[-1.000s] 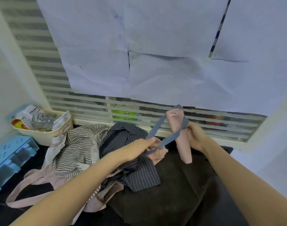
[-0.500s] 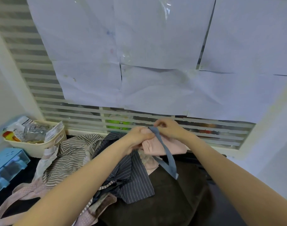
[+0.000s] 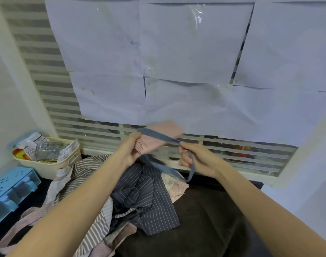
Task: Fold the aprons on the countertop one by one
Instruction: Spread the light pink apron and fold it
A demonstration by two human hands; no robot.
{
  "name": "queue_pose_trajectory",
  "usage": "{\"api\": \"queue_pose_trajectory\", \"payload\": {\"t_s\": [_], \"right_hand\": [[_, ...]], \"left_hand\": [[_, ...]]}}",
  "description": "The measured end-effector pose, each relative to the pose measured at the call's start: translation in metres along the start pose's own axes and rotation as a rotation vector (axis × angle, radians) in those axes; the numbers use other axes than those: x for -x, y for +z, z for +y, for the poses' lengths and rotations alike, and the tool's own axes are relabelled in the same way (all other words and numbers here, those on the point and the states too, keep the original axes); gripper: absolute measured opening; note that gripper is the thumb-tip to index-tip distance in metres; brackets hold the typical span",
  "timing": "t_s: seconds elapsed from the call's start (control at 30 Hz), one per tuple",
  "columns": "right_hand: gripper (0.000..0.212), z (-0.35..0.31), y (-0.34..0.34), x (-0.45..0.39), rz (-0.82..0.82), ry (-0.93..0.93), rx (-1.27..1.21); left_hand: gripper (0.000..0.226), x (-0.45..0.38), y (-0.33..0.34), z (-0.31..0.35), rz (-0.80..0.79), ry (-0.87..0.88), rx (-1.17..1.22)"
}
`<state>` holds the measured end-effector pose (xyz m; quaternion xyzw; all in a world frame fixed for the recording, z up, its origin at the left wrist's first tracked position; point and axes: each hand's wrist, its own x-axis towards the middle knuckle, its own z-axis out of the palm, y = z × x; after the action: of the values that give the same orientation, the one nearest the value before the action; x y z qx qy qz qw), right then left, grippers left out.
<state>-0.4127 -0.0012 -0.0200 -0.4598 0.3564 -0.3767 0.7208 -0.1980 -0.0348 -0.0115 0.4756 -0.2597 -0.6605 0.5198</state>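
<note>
Counter (image 3: 210, 227): bare dark surface open at centre-right. Left half blocked by heaped aprons (image 3: 140, 199). Far-left corner taken by basket (image 3: 52, 164) and blue rack (image 3: 8, 190). Rear closed by slatted window (image 3: 95, 130); walls flank both sides.

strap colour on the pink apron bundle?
Grey-blue strap, plain; head view.

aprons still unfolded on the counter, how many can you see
3 at least: grey striped apron at left, navy pinstripe apron in the middle, pink dotted apron beneath them. The heap may hide more.
</note>
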Motion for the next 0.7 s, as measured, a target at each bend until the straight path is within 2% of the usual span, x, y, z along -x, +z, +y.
{"api": "queue_pose_trajectory", "payload": {"t_s": [0.07, 0.1, 0.2, 0.27, 0.33, 0.37, 0.4, 0.43, 0.47, 0.53, 0.63, 0.7], "right_hand": [[0.048, 0.006, -0.009, 0.008, -0.104, 0.192, 0.000], [0.051, 0.009, -0.010, 0.011, -0.131, 0.265, 0.057], [0.042, 0.016, -0.009, 0.003, -0.165, 0.453, 0.424], [0.034, 0.021, -0.011, -0.014, 0.027, 0.423, 0.703], [0.029, 0.021, -0.013, -0.027, 0.491, 0.211, 0.846], [0.023, 0.017, -0.014, -0.031, 0.738, 0.038, 0.701], [0.018, 0.009, -0.015, -0.036, 0.873, -0.118, 0.373], [0.019, 0.000, -0.013, -0.040, 0.862, -0.204, 0.018], [0.023, -0.008, -0.012, -0.045, 0.755, -0.287, -0.275], [0.028, -0.018, -0.009, -0.049, 0.563, -0.402, -0.579], [0.044, -0.029, -0.003, -0.043, 0.386, -0.448, -0.733], [0.054, -0.039, -0.004, -0.033, 0.265, -0.400, -0.652]], "left_hand": [[0.012, 0.002, -0.007, 0.014, -0.010, 0.041, 0.180], [0.014, 0.002, -0.009, 0.021, -0.018, 0.072, 0.221], [0.020, 0.006, -0.004, 0.031, -0.104, 0.125, 0.182], [0.022, 0.014, 0.007, 0.031, -0.201, 0.127, 0.154], [0.022, 0.023, 0.017, 0.030, -0.297, 0.110, 0.120], [0.024, 0.027, 0.020, 0.028, -0.335, 0.098, 0.107], [0.027, 0.032, 0.023, 0.027, -0.368, 0.081, 0.105], [0.027, 0.034, 0.024, 0.024, -0.394, 0.068, 0.101], [0.025, 0.036, 0.025, 0.021, -0.415, 0.059, 0.096], [0.021, 0.036, 0.025, 0.016, -0.410, 0.046, 0.134], [0.022, 0.028, 0.021, 0.019, -0.329, 0.016, 0.367], [0.022, 0.020, 0.015, 0.025, -0.253, 0.043, 0.435]]}}
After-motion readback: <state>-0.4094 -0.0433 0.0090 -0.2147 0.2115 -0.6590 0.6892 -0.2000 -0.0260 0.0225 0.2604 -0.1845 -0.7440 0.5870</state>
